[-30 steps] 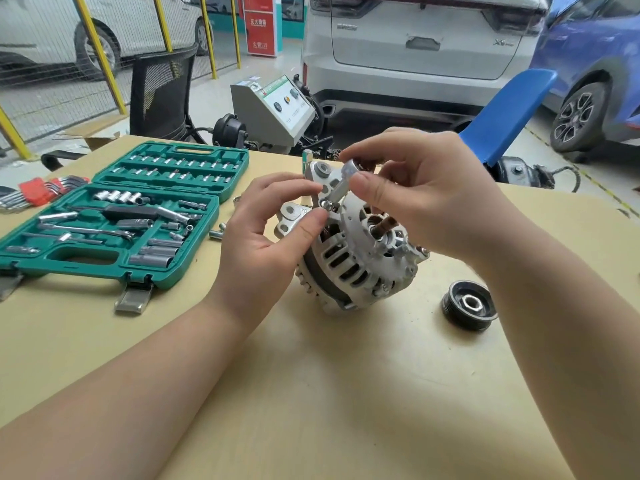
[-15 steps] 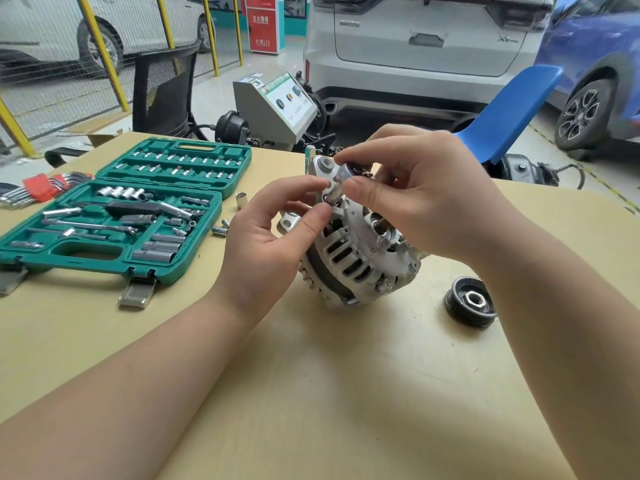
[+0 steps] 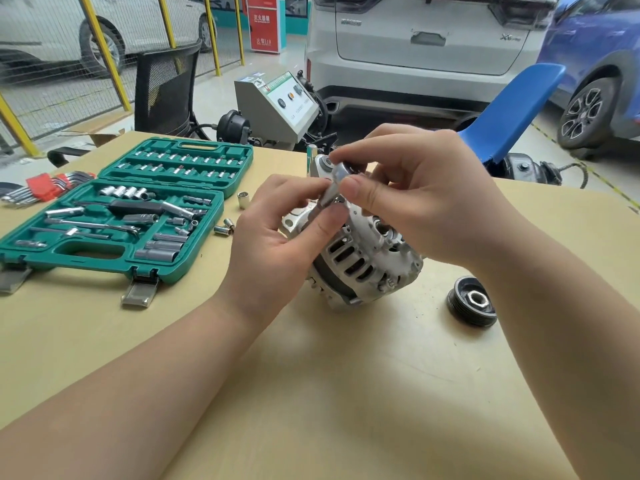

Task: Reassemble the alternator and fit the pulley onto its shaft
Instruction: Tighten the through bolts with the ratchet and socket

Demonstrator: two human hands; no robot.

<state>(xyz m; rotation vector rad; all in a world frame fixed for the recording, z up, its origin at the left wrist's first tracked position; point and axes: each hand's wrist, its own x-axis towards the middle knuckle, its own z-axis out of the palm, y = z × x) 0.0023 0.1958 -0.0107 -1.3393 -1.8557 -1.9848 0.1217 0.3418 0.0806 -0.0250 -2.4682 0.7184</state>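
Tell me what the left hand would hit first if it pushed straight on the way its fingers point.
Probably the right hand: the left hand points up and right, fingertips at the socket both pinch, over the alternator. Depth is unclear.

Left forearm: bare, rising from the lower left corner of the frame toward the centre, ending in the left hand [image 3: 273,237] with its back to the viewer, fingers curled and thumb and forefinger pinched together at upper centre on the lower end of a small metal socket [image 3: 333,188]. Right forearm: bare, entering from the lower right edge and running up and leftward to the right hand [image 3: 429,199], knuckles uppermost, fingers arched, thumb and forefinger pinching the socket's upper end. The two hands' fingertips meet just above centre frame, thumbs almost touching.
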